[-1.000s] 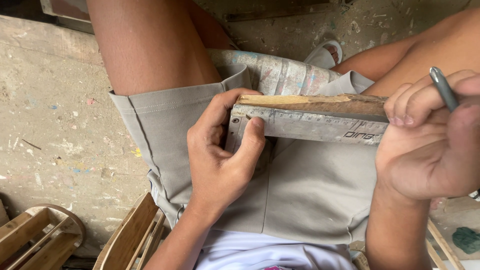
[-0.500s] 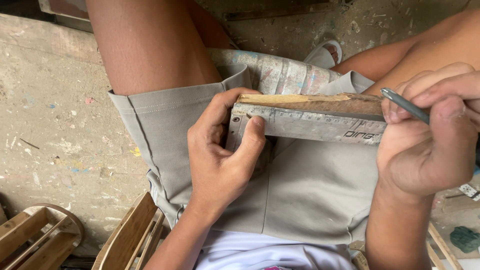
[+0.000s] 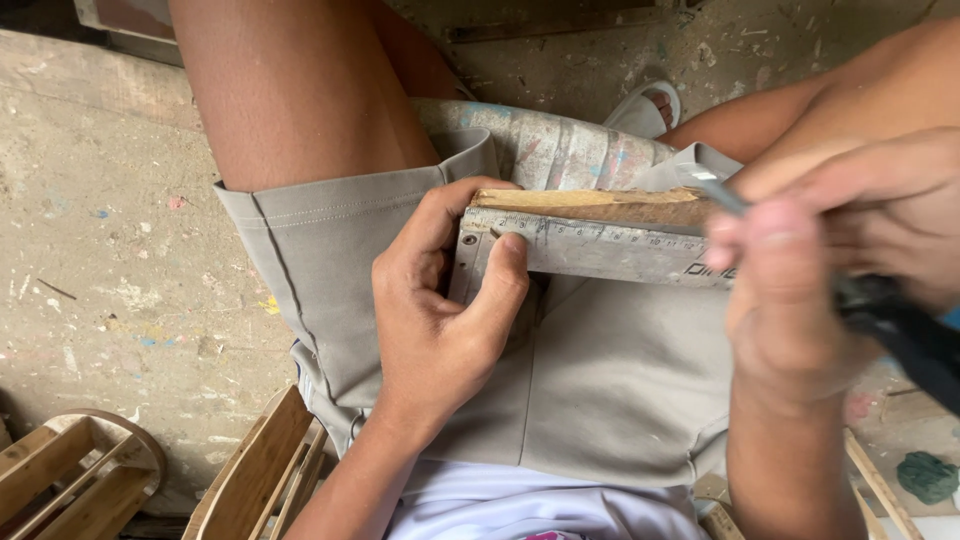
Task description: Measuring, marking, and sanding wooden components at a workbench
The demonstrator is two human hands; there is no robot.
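- The left hand (image 3: 440, 320) clamped a metal ruler (image 3: 590, 247) flat against a strip of wood (image 3: 600, 205) on the lap, thumb pressing the ruler's near end.
- The right hand (image 3: 830, 230), pinched shut on a dark pen (image 3: 900, 335), hovered just past the ruler's far end.
- For a true mark, the ruler needed firm pressure.
- Wooden frames (image 3: 70, 480) lay below the wrist, well apart; nothing blocked the wood.

Right hand (image 3: 850, 250) blurred, perhaps gripping a pen (image 3: 880, 320); ruler (image 3: 600, 245) partly hidden.

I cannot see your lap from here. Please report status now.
Left hand pins metal ruler against wood strip. Right hand holds pen, blurred, near ruler. Nothing in the way.
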